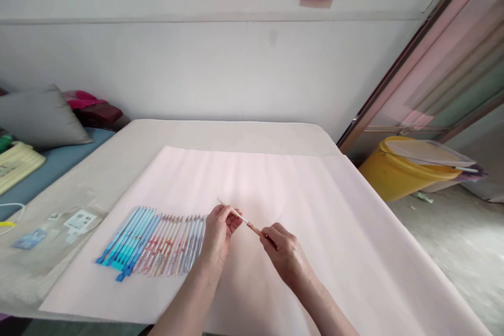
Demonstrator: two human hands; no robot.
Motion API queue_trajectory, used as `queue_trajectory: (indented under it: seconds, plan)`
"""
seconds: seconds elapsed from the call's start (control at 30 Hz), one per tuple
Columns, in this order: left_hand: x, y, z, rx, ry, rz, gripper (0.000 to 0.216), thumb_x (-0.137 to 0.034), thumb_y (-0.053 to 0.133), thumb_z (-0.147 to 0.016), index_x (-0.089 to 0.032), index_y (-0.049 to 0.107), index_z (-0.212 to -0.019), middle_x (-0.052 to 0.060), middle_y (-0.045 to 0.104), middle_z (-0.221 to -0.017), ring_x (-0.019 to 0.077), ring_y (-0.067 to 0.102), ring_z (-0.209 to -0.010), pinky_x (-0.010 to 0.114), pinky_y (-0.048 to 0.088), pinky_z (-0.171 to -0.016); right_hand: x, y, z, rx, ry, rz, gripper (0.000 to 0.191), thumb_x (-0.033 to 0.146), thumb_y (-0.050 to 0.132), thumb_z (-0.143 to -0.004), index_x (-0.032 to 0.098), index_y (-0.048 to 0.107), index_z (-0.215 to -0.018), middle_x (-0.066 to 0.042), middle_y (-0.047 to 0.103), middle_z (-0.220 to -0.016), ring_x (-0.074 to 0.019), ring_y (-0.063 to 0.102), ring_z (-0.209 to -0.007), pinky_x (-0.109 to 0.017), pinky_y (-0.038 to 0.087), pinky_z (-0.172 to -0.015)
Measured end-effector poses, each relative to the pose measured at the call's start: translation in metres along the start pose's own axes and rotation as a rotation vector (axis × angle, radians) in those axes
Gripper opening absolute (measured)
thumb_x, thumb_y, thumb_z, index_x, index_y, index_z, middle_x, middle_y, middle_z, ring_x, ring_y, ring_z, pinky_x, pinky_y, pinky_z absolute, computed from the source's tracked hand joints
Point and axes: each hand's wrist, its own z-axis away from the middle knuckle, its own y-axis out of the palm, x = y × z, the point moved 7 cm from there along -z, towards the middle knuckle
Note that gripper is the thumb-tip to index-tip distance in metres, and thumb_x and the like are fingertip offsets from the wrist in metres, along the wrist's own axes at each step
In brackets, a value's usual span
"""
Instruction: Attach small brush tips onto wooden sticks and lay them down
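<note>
Evidently, the widest backdrop is given by the wall [197, 68], beyond both hands. Below it a covered table [232, 134] is set, and on this a pale sheet [334, 252] is spread under the hands. Well off to the right of the right hand, a yellow bucket [378, 173] is seen; far to the left of the left hand, a grey cushion [39, 115] is placed. Just left of the left hand, a row of pens [129, 239] is laid out, partly hidden by that hand.

The left hand [220, 220] is closed, thumb against fingers, on the pale front part of a pen [244, 219]; the right hand [281, 247] is wrapped around its brownish rear end. The pen is thus held slantwise between them, above the sheet. By judgement, parts are being fitted or drawn apart; which cannot be told. Both grips must be kept in line, and force applied lengthwise.
</note>
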Motion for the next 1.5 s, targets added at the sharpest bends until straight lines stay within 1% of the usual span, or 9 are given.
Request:
queue_trajectory:
  seconds: [0.3, 0.5, 0.6, 0.7, 0.8, 1.0, 1.27, 1.37, 1.5]
  plan:
    - [-0.003, 0.002, 0.0, 0.009, 0.052, -0.048, 0.019, -0.028, 0.066, -0.063, -0.015, 0.052, -0.067, 0.004, 0.065, -0.065, 0.014, 0.062, -0.063, 0.024, 0.049, -0.058, 0.002, -0.001, 0.003, -0.007, -0.007, -0.001, 0.025, 0.023, 0.04, -0.087, 0.018, 0.058, -0.071, -0.001, 0.049, -0.07, -0.0092, 0.048, -0.056, -0.02, 0.037, -0.054]
    - [-0.002, 0.005, 0.004, 0.019, 0.043, -0.067, 0.02, -0.029, 0.066, -0.063, -0.015, 0.053, -0.067, 0.005, 0.065, -0.065, 0.0138, 0.062, -0.062, 0.024, 0.049, -0.058, 0.004, -0.002, 0.002, -0.004, -0.006, -0.033, 0.024, 0.023, 0.04, -0.086, 0.019, 0.059, -0.072, -0.001, 0.05, -0.069, -0.0095, 0.047, -0.055, -0.021, 0.037, -0.053]
    - [0.002, 0.009, 0.008, 0.049, 0.023, -0.088, 0.021, -0.03, 0.067, -0.062, -0.015, 0.053, -0.067, 0.005, 0.065, -0.066, 0.0142, 0.062, -0.062, 0.025, 0.048, -0.057, 0.001, -0.001, 0.002, -0.019, 0.015, -0.015, 0.019, 0.021, 0.042, -0.084, 0.019, 0.059, -0.075, -0.001, 0.05, -0.068, -0.0096, 0.046, -0.053, -0.021, 0.036, -0.051]
    - [0.004, 0.01, 0.011, 0.04, 0.018, -0.12, 0.022, -0.032, 0.066, -0.062, -0.015, 0.053, -0.068, 0.006, 0.066, -0.068, 0.0147, 0.063, -0.063, 0.024, 0.048, -0.058, -0.001, 0.002, 0.003, -0.021, 0.032, 0.012, 0.016, 0.02, 0.043, -0.083, 0.019, 0.057, -0.075, 0.0, 0.05, -0.069, -0.0093, 0.045, -0.052, -0.02, 0.035, -0.05]
    - [0.007, 0.011, 0.014, 0.038, 0.005, -0.141, 0.022, -0.033, 0.065, -0.063, -0.015, 0.054, -0.068, 0.007, 0.067, -0.07, 0.0155, 0.063, -0.064, 0.025, 0.047, -0.058, 0.0, 0.005, 0.004, -0.013, 0.022, 0.029, 0.019, 0.021, 0.04, -0.085, 0.019, 0.055, -0.072, 0.0, 0.049, -0.068, -0.0087, 0.044, -0.051, -0.019, 0.034, -0.05]
    - [0.011, 0.014, 0.02, 0.061, 0.011, -0.191, 0.02, -0.034, 0.061, -0.067, -0.015, 0.056, -0.071, 0.008, 0.067, -0.075, 0.015, 0.062, -0.07, 0.025, 0.046, -0.064, 0.002, 0.007, 0.006, -0.028, 0.008, 0.03, 0.023, 0.022, 0.036, -0.088, 0.018, 0.054, -0.074, 0.0, 0.047, -0.069, -0.0085, 0.044, -0.053, -0.019, 0.035, -0.052]
    - [0.014, 0.016, 0.022, 0.08, 0.011, -0.186, 0.021, -0.035, 0.061, -0.069, -0.015, 0.055, -0.069, 0.006, 0.065, -0.071, 0.0146, 0.061, -0.069, 0.026, 0.046, -0.066, 0.001, 0.006, 0.005, -0.03, 0.035, -0.008, 0.022, 0.023, 0.038, -0.087, 0.018, 0.054, -0.071, 0.0, 0.047, -0.068, -0.0087, 0.042, -0.053, -0.019, 0.034, -0.052]
    - [0.013, 0.017, 0.022, 0.087, 0.023, -0.187, 0.021, -0.035, 0.06, -0.069, -0.015, 0.055, -0.069, 0.006, 0.065, -0.071, 0.0146, 0.06, -0.069, 0.028, 0.046, -0.067, 0.0, 0.005, 0.004, -0.022, 0.092, -0.109, 0.022, 0.024, 0.041, -0.085, 0.018, 0.055, -0.069, 0.0, 0.049, -0.067, -0.0096, 0.043, -0.054, -0.02, 0.033, -0.051]
    - [0.012, 0.018, 0.023, 0.093, 0.037, -0.207, 0.021, -0.035, 0.06, -0.07, -0.015, 0.056, -0.069, 0.007, 0.065, -0.072, 0.0155, 0.06, -0.07, 0.031, 0.047, -0.069, -0.015, 0.015, 0.005, 0.052, 0.334, -0.384, 0.021, 0.03, 0.047, -0.081, 0.018, 0.059, -0.07, 0.002, 0.048, -0.056, -0.0098, 0.042, -0.049, -0.021, 0.031, -0.047]
